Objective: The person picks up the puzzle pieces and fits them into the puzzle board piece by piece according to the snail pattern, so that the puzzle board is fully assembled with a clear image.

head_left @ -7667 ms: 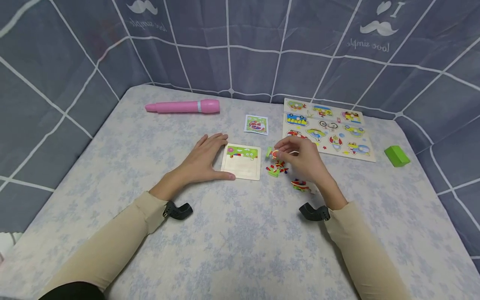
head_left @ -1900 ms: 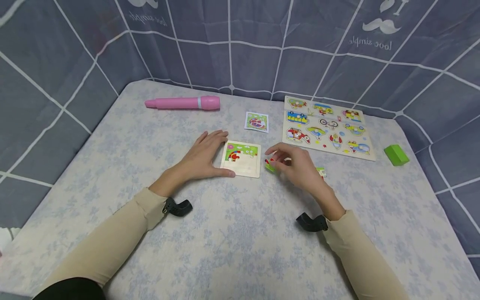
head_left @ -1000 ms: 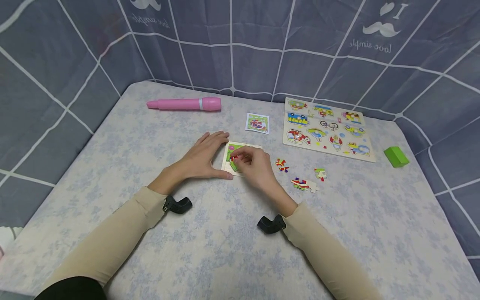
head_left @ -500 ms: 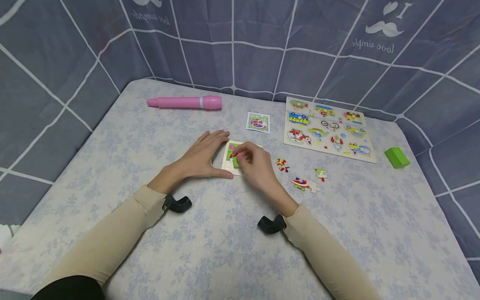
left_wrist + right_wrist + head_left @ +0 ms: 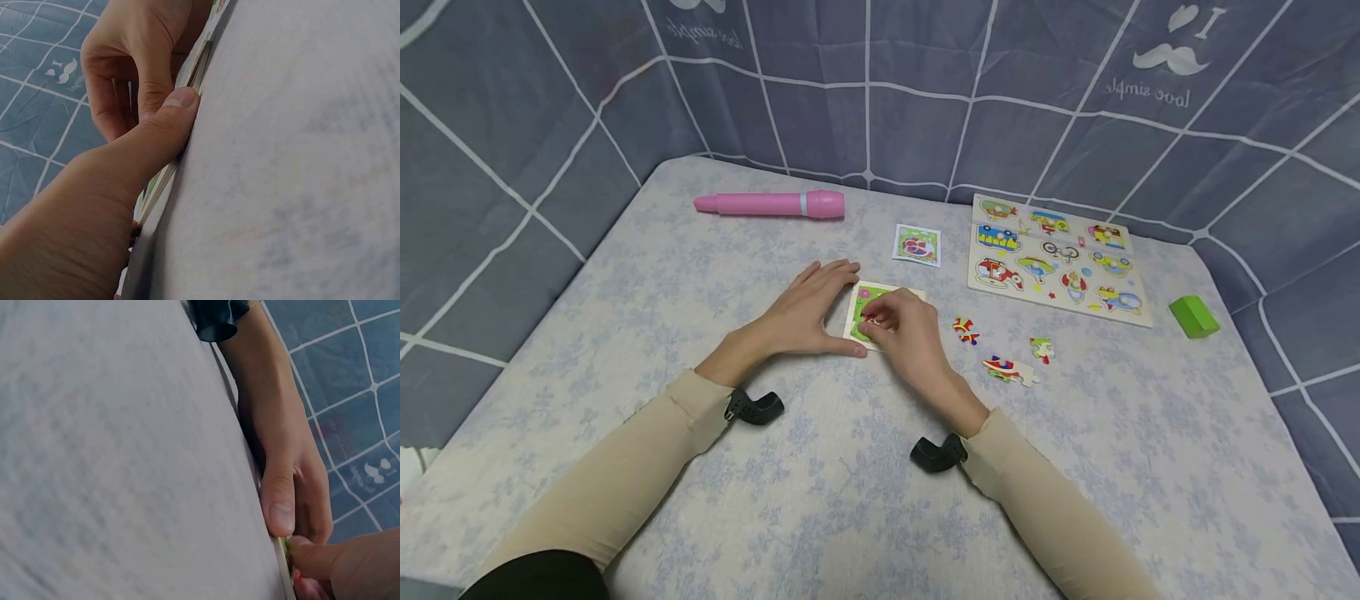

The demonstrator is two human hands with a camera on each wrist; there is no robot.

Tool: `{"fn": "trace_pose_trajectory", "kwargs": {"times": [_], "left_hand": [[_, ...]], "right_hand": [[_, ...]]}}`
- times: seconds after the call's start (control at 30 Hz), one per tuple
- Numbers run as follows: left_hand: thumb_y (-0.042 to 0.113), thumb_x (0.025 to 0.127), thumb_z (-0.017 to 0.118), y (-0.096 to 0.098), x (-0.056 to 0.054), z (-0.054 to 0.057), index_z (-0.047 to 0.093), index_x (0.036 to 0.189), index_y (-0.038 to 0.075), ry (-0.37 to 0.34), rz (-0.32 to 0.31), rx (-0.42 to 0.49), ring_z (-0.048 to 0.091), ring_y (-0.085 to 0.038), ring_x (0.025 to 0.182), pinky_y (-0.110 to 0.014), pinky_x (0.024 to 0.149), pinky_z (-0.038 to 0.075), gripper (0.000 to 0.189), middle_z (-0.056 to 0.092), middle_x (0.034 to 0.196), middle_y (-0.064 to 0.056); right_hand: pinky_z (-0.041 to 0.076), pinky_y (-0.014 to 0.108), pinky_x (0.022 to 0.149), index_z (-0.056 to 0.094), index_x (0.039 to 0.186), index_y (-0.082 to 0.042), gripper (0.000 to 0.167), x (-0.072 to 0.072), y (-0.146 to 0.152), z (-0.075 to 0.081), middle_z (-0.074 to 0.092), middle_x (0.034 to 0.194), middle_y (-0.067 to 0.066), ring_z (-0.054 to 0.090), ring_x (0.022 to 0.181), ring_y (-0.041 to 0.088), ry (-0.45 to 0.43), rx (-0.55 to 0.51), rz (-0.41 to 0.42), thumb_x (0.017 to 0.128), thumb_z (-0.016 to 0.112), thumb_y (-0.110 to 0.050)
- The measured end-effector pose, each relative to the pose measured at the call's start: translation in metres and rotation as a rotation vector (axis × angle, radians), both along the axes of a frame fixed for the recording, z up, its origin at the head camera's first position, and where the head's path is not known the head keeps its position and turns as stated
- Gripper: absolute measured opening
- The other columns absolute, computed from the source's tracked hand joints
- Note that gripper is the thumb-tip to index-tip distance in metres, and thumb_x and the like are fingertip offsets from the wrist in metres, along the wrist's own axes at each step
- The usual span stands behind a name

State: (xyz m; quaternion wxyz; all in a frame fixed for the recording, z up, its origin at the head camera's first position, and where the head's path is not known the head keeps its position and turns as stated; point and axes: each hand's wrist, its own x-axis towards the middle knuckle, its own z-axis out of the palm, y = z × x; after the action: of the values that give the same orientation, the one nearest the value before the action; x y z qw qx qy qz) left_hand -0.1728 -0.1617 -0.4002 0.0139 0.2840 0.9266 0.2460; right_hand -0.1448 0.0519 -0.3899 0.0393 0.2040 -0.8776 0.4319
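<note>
My left hand rests at the left of a small square jigsaw board. Its straight fingers lie by the upper left corner, and its thumb touches the lower edge. Over the board, the curled fingertips of my right hand pinch a green and red puzzle piece, low against the board; those fingers hide most of the piece and the board's right half. To the right lie a red and yellow puzzle piece, overlapping pieces and a green and white piece.
Behind the board lies a small picture card. A pink stick-shaped object is at the back left. A vehicle peg puzzle and a green block lie on the right. Grey checked cloth hangs behind the table.
My right hand took a green and red piece from the loose pieces and carried it left onto the board. Just now its fingertips have shifted slightly there. My left hand stays in place.
</note>
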Motion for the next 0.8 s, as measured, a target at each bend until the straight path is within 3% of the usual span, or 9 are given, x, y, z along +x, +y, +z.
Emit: {"fn": "trace_pose_trajectory", "kwargs": {"times": [0.27, 0.57, 0.67, 0.8], "left_hand": [[0.067, 0.074, 0.087, 0.0, 0.0, 0.0, 0.043, 0.154, 0.003, -0.004, -0.002, -0.001, 0.021, -0.029, 0.162, -0.05, 0.136, 0.007, 0.111, 0.034, 0.17, -0.012], [0.067, 0.075, 0.086, 0.0, 0.002, 0.0, 0.042, 0.155, 0.003, -0.017, 0.003, -0.007, 0.021, -0.029, 0.163, -0.049, 0.136, 0.007, 0.112, 0.034, 0.171, -0.012], [0.067, 0.075, 0.086, 0.0, 0.002, 0.0, 0.042, 0.155, 0.003, -0.018, 0.007, -0.009, 0.021, -0.028, 0.163, -0.048, 0.136, 0.006, 0.112, 0.034, 0.171, -0.011], [0.068, 0.075, 0.086, 0.0, 0.001, 0.001, 0.042, 0.155, 0.004, -0.016, 0.007, -0.008, 0.021, -0.027, 0.163, -0.048, 0.136, 0.006, 0.112, 0.034, 0.171, -0.01]], "right_hand": [[0.062, 0.03, 0.074, 0.08, 0.101, -0.003, 0.015, 0.0, 0.0, -0.003, 0.072, 0.095, 0.009, 0.074, 0.082, 0.018, 0.054, 0.004, 0.027, 0.087, 0.086, -0.006], [0.065, 0.034, 0.082, 0.083, 0.104, -0.001, 0.014, 0.006, 0.001, 0.001, 0.074, 0.108, 0.011, 0.077, 0.092, 0.022, 0.074, 0.074, 0.094, 0.09, 0.082, -0.006], [0.063, 0.036, 0.087, 0.083, 0.105, -0.001, 0.015, 0.008, 0.0, 0.004, 0.074, 0.11, 0.011, 0.074, 0.1, 0.023, 0.119, 0.145, 0.107, 0.091, 0.082, -0.006], [0.061, 0.036, 0.09, 0.083, 0.106, 0.0, 0.014, 0.011, -0.002, 0.007, 0.074, 0.109, 0.01, 0.068, 0.103, 0.026, 0.243, 0.29, 0.147, 0.093, 0.079, -0.004]]}}
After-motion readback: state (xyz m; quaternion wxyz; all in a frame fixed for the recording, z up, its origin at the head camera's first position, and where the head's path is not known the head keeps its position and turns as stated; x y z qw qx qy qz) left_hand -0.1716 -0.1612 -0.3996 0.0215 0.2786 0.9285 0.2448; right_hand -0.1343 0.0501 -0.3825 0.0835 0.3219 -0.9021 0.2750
